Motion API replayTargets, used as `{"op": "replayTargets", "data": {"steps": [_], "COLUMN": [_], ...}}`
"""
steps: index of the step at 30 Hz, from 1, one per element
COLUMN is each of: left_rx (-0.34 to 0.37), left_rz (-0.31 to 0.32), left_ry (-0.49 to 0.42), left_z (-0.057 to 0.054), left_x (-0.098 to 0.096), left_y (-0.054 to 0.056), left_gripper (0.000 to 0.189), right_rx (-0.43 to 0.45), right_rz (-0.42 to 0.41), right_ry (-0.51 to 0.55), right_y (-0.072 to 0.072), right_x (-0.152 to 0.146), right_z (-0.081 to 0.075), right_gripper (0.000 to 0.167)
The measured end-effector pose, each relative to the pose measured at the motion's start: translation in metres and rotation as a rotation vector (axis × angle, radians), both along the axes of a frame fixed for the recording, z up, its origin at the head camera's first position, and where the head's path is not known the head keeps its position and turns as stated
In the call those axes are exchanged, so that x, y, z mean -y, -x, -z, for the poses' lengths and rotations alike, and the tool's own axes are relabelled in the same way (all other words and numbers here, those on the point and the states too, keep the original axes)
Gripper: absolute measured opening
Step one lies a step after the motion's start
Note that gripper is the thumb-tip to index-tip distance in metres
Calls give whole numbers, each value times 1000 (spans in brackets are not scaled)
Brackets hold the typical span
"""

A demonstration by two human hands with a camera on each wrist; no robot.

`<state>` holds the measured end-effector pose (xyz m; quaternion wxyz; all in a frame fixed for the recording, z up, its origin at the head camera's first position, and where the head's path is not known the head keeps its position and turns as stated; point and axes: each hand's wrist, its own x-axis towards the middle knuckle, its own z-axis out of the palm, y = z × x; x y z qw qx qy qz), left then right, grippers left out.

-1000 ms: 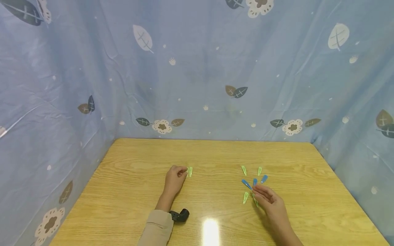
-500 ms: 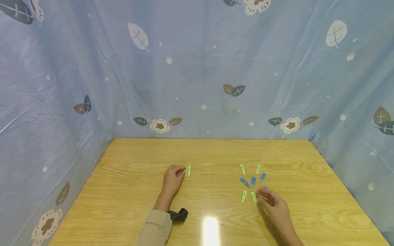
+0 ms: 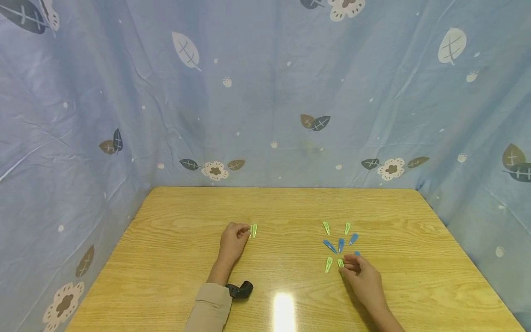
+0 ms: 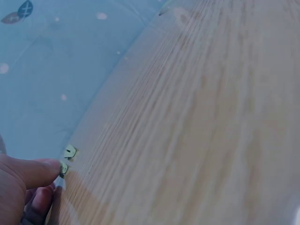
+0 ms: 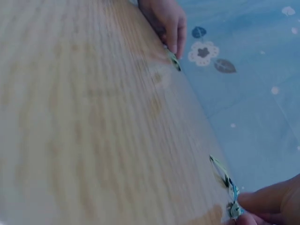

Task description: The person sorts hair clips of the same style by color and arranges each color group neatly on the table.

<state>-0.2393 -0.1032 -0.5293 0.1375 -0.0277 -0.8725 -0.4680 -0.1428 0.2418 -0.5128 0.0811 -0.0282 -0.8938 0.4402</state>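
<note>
Worktop plotted from the middle blue clip: on its near side, the front green clip is pinched at one end by the right hand, while well to its left the left green clip is pinched by the left hand, with a loose green clip lying slightly closer to it. Judged risk: the half-hidden blue clip, to its right, could be nudged by low-held knuckles, and either pinched clip could be lost through a shallow grip on thin, flat metal.
</note>
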Motion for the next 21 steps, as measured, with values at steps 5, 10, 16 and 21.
{"op": "replayTargets", "data": {"steps": [5,10,16,21], "left_rx": [-3,-13,-10,-10], "left_rz": [8,14,11,11], "left_ry": [0,-6,-6,-3], "left_z": [2,2,2,1], "left_x": [0,0,0,1], "left_y": [-1,1,2,1], "left_gripper": [14,14,14,14], "right_rx": [28,0,-25,-44], "right_rz": [0,-19,-25,0], "right_ry": [-47,-61,-39,15], "right_y": [3,4,3,3], "right_x": [1,0,-1,0], "right_z": [-1,0,3,7], "right_gripper": [31,31,29,26]}}
